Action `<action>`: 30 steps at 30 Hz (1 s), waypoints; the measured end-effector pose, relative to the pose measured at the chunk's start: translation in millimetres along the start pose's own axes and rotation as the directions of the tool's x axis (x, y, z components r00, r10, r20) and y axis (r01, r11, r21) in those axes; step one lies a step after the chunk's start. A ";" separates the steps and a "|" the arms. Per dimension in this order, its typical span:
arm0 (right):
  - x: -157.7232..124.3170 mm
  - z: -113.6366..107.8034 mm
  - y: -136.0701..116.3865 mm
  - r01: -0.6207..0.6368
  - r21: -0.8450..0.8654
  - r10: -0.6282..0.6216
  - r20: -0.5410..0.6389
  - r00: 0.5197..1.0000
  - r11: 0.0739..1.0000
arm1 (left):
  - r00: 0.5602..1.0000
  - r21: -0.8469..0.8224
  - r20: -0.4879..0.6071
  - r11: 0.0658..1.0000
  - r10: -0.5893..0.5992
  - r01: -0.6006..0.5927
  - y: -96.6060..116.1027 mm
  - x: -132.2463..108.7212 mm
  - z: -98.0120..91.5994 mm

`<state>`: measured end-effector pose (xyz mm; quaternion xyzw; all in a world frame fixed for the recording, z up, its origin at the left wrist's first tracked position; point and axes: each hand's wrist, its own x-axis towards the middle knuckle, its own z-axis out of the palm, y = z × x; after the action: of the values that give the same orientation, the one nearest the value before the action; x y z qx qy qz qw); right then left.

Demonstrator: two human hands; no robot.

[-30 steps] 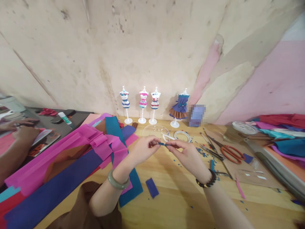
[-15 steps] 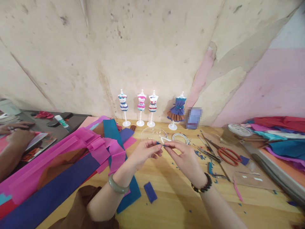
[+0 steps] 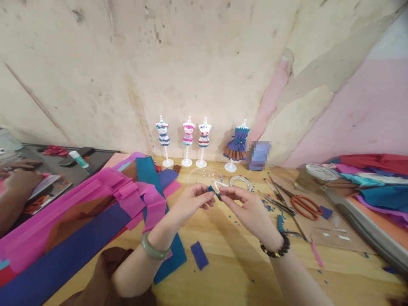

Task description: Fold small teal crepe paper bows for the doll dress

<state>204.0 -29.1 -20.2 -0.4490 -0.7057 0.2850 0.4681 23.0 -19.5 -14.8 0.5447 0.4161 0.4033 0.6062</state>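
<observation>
Between my two hands is a small teal paper piece (image 3: 211,188), narrow in the middle like a bow. My left hand (image 3: 194,201) pinches its left end, and my right hand (image 3: 242,205) pinches the right end. Just behind the fingers lie a clear round dish (image 3: 195,175) with tiny white bits and a white ring (image 3: 240,182). A small mannequin in a blue and brown paper dress (image 3: 239,142) stands at the back. Below my hands a blue paper rectangle (image 3: 199,255) rests on the table.
Coloured paper strips (image 3: 95,191) cover the left. Three small mannequins (image 3: 188,138) stand by the wall. At right are orange-handled scissors (image 3: 306,206), pliers (image 3: 280,205), a jar (image 3: 314,176) and more paper (image 3: 382,197). Another person's hand (image 3: 22,182) is far left.
More of the teal piece now shows between my fingertips, its ends spread out. My hands are slightly further apart. The whole view has shifted a little.
</observation>
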 end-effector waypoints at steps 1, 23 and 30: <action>-0.2 0.3 0.3 -0.011 0.011 0.011 0.002 1.000 1.000 | 1.000 -0.008 -0.003 1.000 -0.005 0.005 -0.4 0.4 0.2; -1.4 3.1 -8.4 0.046 -0.047 -0.046 0.000 0.999 0.998 | 0.992 0.081 0.097 0.993 0.077 -0.085 -11.5 2.3 10.2; -1.0 3.6 -8.2 0.052 -0.100 -0.053 -0.004 0.999 0.994 | 0.988 0.223 0.067 0.963 0.137 -0.149 -18.2 1.9 10.3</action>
<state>197.8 -33.4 -15.3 -0.4540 -0.7292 0.2354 0.4547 34.0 -22.6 -32.4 0.6492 0.4033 0.3818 0.5198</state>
